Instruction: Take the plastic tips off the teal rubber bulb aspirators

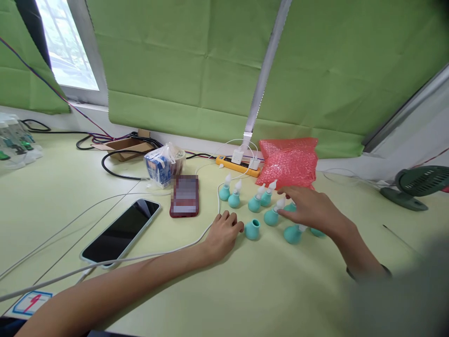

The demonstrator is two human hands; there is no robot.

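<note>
Around the open teal bulb (251,229) the table (266,290) is bare on the near side, so a hand can come in from there without touching anything. To the left of the bulb the left hand (222,234) lies just beside it and closes that side, and a white cable (147,256) runs under this hand. Beyond the bulb stand capped teal bulbs (234,197) in a loose row, with narrow gaps between them. To the right of the bulb the right hand (310,208) covers more bulbs. Far behind the bulb a pink bubble bag (289,161) and a yellow power strip (238,164) block the way. Well to the left of the bulb lie a red phone (184,195) and a black phone (121,231).
</note>
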